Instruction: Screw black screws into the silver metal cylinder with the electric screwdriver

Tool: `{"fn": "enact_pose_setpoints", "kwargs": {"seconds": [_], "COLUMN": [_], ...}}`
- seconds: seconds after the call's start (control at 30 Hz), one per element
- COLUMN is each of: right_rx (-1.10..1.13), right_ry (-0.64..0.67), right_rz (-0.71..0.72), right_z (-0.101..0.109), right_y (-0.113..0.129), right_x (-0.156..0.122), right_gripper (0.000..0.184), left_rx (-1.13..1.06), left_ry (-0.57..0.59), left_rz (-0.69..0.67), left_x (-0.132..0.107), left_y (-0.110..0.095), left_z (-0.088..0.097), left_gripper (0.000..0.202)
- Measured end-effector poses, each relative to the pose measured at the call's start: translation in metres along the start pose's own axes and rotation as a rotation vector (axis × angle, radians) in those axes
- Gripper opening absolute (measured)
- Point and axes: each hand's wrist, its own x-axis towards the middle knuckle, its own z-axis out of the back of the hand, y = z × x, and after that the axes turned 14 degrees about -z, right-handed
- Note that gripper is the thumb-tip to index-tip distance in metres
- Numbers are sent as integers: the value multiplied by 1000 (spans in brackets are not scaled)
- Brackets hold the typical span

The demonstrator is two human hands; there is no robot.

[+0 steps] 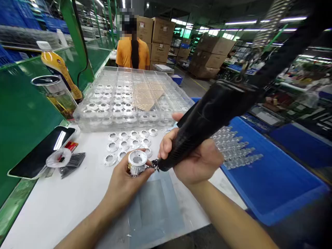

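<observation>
The left hand (124, 181) holds a white round fitting (137, 161), open end up; the right hand (199, 160), grip closed round a black tool (199, 121), slants its long axis down to an end just right of the fitting; tabletop (59, 204) spreads leftward, a blue bin (275, 197) edges the right; white rings (123, 145), then a clear tray (111, 126), bound the far side.

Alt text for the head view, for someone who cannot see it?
The wearer's left hand holds a round white part while the right hand grips a black cylindrical tool. White rings sit in rows on a white table before a clear compartmented tray; a blue bin is at right.
</observation>
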Motion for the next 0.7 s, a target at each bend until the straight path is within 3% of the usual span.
{"fn": "enact_pose_setpoints", "kwargs": {"seconds": [0.27, 0.4, 0.5, 0.6, 0.7], "right_rx": [-54, -41, -56, -80, -71], "right_ry": [-30, 3, 41, 98, 151], "right_rz": [13, -45, -73, -154, -270], "right_z": [7, 5, 1, -5, -10], "right_y": [23, 5, -10, -6, 9], "right_x": [-7, -13, -18, -17, -12], "right_gripper": [58, 56, 43, 31, 36], "left_rx": [-51, -163, -235, -260, -280], "left_ry": [49, -41, -114, -195, -274], "left_rz": [75, 67, 48, 16, -16], "left_x": [5, 6, 8, 13, 19], "left_y": [3, 7, 12, 14, 9], "left_z": [-1, 1, 7, 14, 21], "left_gripper": [21, 27, 28, 28, 31]}}
